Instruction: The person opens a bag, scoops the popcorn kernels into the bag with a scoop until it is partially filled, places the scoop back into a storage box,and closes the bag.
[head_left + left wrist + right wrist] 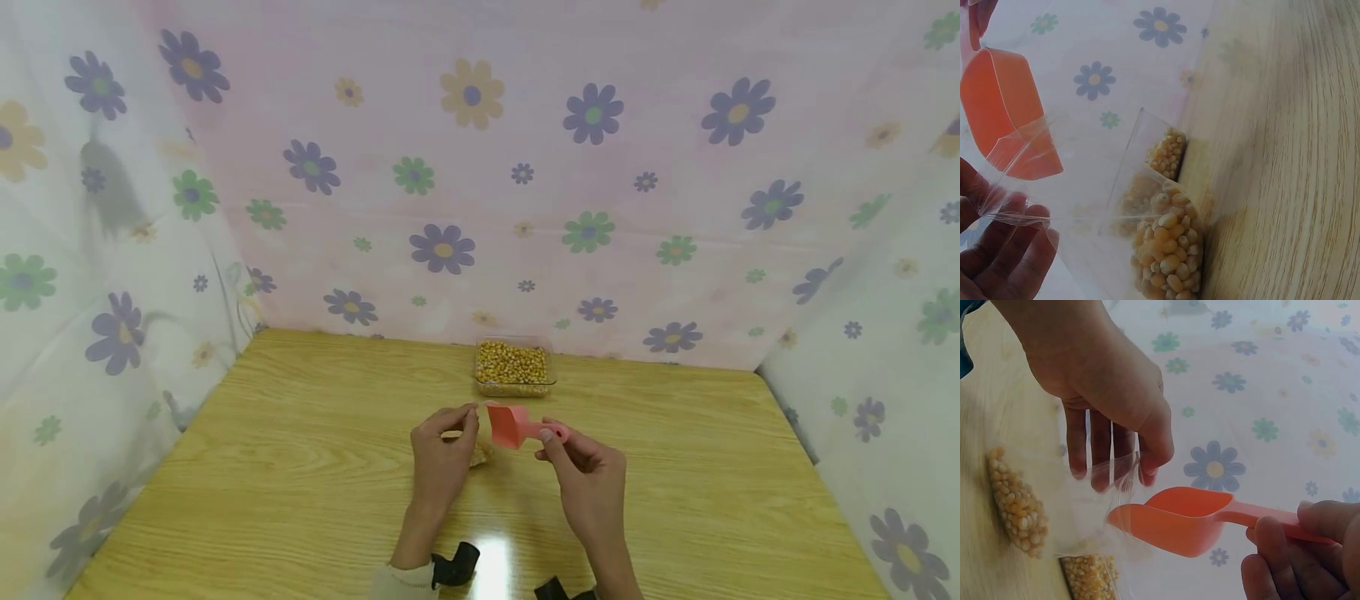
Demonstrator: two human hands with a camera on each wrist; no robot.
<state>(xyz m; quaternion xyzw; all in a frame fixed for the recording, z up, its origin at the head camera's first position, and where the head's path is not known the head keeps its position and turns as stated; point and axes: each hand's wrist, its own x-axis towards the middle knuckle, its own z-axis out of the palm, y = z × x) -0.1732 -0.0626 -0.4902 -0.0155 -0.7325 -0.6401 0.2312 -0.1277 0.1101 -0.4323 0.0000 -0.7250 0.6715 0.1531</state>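
Note:
My left hand pinches the top edge of a clear plastic bag, whose bottom holds corn kernels close over the table. By its handle, my right hand grips a coral-pink scoop. The scoop points left, its lip at the mouth of the bag and seen partly through the film in the right wrist view. No kernels show inside the scoop. In the head view the left hand covers most of the bag.
A clear rectangular container full of corn kernels stands at the back of the wooden table, beyond both hands. Flower-print cloth hangs behind the table and along both sides.

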